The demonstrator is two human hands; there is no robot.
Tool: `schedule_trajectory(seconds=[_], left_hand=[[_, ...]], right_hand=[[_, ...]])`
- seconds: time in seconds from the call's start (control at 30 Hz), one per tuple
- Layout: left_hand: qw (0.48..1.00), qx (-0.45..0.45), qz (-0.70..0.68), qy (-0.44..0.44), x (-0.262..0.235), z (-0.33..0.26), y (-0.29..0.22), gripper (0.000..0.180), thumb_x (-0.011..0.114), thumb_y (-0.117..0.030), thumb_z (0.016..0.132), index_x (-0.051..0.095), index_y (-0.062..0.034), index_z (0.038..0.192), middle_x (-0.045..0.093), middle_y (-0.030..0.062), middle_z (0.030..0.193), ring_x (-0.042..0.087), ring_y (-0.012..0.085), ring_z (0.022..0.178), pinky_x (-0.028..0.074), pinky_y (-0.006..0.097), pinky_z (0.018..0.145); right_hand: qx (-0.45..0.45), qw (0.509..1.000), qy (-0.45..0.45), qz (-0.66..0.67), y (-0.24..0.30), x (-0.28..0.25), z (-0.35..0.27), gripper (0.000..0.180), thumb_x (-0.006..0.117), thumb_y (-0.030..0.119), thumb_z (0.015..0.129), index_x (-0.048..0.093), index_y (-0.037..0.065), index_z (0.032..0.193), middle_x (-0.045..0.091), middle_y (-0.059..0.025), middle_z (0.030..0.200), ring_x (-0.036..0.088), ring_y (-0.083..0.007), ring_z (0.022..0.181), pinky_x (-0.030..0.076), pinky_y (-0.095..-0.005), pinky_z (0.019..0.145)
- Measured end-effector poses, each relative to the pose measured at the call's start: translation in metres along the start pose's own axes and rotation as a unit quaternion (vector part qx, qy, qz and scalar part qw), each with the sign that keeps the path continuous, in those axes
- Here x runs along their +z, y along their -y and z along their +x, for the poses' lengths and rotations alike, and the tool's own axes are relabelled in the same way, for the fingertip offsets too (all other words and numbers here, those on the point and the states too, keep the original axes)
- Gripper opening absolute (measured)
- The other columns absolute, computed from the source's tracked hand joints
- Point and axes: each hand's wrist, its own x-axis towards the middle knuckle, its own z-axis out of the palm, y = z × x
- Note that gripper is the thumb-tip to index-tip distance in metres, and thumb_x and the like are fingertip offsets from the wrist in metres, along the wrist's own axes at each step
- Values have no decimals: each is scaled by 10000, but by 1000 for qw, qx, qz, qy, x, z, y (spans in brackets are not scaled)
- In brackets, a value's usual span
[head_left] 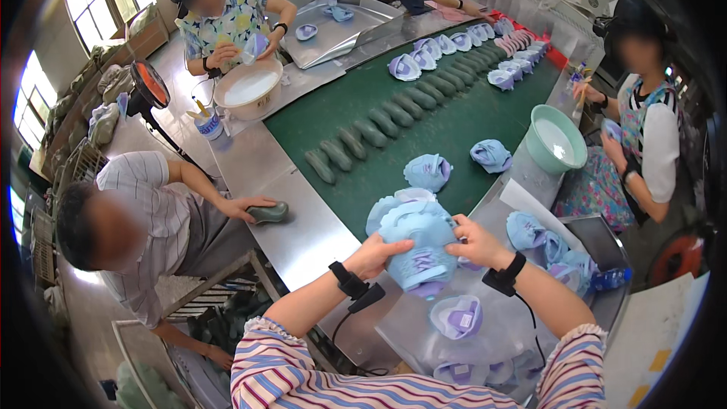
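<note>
Both my hands grip a light blue shoe upper (424, 246) with purple lacing, held up over the near end of the table. My left hand (376, 254) pinches its left side, thumb on top. On the opposite edge, my right hand (478, 242) closes with thumb and fingers. Behind it shows more light blue material; whether that is also held, I cannot tell. Just beyond lie a blue upper (428, 173) and another blue upper (491, 156) on the green belt (333, 208). Below my hands, a white and lilac upper (457, 316) rests on the metal table.
Dark green shoe lasts (371, 135) line the belt. At left, a co-worker's hand (254, 208) rests on a green last (269, 213). A mint basin (556, 140) and a beige basin (248, 89) flank the belt. More blue uppers (528, 229) lie piled at right.
</note>
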Motion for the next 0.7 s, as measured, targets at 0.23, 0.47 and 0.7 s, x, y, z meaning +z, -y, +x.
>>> schedule_trajectory(seconds=[0.23, 0.47, 0.7], left_hand=[[959, 192, -57, -202, -109, 63, -92, 417, 662, -127, 821, 512, -24, 1197, 573, 94, 1169, 572, 260, 1038, 470, 406, 909], [823, 286, 70, -486, -229, 108, -201, 675, 671, -330, 827, 350, 12, 1313, 434, 144, 1327, 485, 273, 1163, 417, 438, 914], [928, 170, 302, -139, -101, 122, -95, 350, 490, -202, 932, 425, -33, 1232, 570, 114, 1173, 564, 226, 1074, 434, 331, 876]], right_hand=[[-2, 958, -169, 230, 42, -12, -16, 383, 551, 77, 875, 452, 17, 1240, 447, -95, 1255, 482, -209, 1152, 467, -318, 862], [83, 985, -82, 123, 67, -9, -141, 261, 559, 35, 843, 557, -8, 1101, 588, -87, 1079, 592, -161, 969, 468, -272, 796], [215, 972, 45, 86, 22, 33, -233, 245, 496, 179, 912, 591, 2, 1053, 649, -96, 961, 608, -169, 929, 472, -300, 812]])
